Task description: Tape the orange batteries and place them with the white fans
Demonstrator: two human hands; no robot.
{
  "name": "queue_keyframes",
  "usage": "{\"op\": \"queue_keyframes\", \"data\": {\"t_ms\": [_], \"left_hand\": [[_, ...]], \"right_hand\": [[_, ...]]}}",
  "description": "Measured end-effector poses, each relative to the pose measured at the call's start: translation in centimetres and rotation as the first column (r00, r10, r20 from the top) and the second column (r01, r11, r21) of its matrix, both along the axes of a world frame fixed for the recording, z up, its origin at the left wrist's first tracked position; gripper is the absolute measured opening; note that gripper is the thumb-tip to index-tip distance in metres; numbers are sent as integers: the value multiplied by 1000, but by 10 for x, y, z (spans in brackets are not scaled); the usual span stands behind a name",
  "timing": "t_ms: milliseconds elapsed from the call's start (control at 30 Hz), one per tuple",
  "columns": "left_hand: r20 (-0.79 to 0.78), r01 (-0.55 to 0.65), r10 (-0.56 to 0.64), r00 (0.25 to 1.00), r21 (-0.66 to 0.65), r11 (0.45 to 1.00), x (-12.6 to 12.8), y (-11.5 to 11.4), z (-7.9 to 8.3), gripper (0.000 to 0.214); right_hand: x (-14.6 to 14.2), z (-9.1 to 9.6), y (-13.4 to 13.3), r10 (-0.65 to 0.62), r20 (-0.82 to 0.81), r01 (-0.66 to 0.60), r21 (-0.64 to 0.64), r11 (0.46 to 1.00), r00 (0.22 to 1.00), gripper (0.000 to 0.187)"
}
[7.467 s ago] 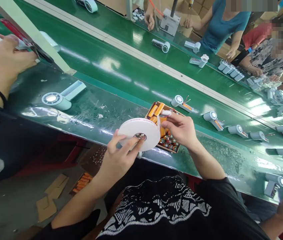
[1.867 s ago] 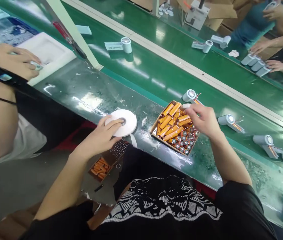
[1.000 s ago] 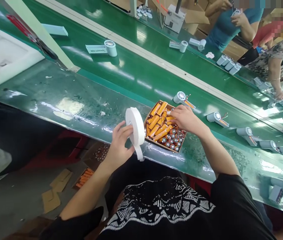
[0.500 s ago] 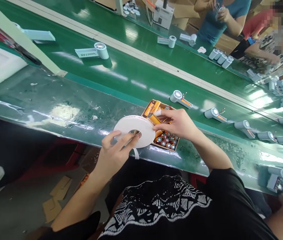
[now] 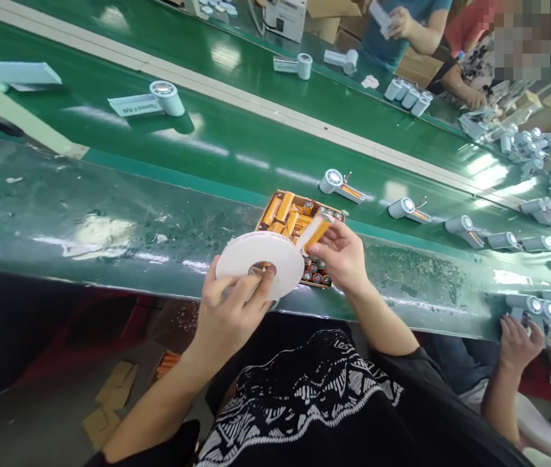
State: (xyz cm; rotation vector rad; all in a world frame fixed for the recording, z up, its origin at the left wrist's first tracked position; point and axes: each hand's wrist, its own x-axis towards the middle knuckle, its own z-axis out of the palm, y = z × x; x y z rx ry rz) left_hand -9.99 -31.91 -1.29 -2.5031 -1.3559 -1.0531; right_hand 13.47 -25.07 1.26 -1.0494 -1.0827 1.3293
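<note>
My left hand [image 5: 236, 301] grips a large white roll of tape [image 5: 233, 256], with fingers hooked into its centre hole. My right hand [image 5: 346, 256] is closed on an orange battery cell [image 5: 318, 235], which stands tilted beside the roll. A white strip of tape [image 5: 308, 232] lies along the cell and runs toward the roll's edge. Just behind and below is a cardboard box [image 5: 261, 219], partly hidden by the roll and my right hand. Several orange cells lie on their sides in it, and others stand on end.
Fan bodies with wires [image 5: 332, 181] lie on the green conveyor [image 5: 236, 139] beyond the bench [image 5: 178, 227]. A pale metal post [image 5: 54, 133] rises at the left. At the right, a co-worker's hands [image 5: 521, 344] handle fan parts. Across the belt, another person [image 5: 402, 29] holds a pale part.
The orange cell has turned upright in my right hand, and a strip of white tape now shows along it. The view has shifted, so the belt items appear further left.
</note>
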Motion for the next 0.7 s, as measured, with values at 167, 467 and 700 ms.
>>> {"op": "queue_keyframes", "data": {"t_ms": [167,467,700], "left_hand": [[84,-42,42,996,4,999,28,-12,-7,94],[-23,30,-31,999,-34,999,-32,-13,-30,57],[-27,-377,380,924,-211,902,-152,34,-78,47]], "right_hand": [[-21,-17,-35,-246,-45,247,29,968,968,72],[102,26,60,-545,26,471,470,746,838,57],[157,-64,-24,-701,6,701,37,712,713,82]]}}
